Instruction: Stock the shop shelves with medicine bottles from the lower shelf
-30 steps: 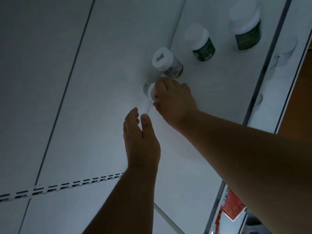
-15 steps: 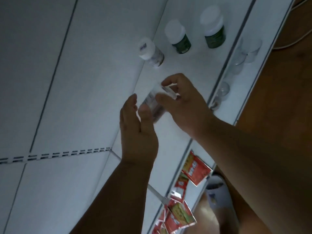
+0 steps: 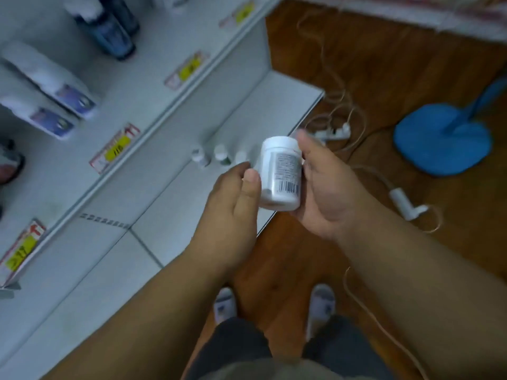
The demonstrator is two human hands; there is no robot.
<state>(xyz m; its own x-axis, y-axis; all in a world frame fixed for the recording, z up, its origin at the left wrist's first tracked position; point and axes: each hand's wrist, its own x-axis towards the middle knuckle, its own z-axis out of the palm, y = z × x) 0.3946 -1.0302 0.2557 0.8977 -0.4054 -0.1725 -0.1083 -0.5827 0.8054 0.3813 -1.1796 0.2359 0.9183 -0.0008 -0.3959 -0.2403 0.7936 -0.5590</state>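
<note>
The right hand [image 3: 326, 193] holds a white medicine bottle [image 3: 279, 174] in its half-curled fingers and palm, cap upward. The left hand [image 3: 233, 204] touches the bottle's side with thumb and curled fingertips. Beyond the fingers, three small bottles [image 3: 219, 157] stand on the lower shelf [image 3: 247, 111].

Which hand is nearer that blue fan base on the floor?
The right hand, which holds the white bottle, is on the side of the blue fan base. The left hand is beyond the bottle, towards the shelves.
</note>
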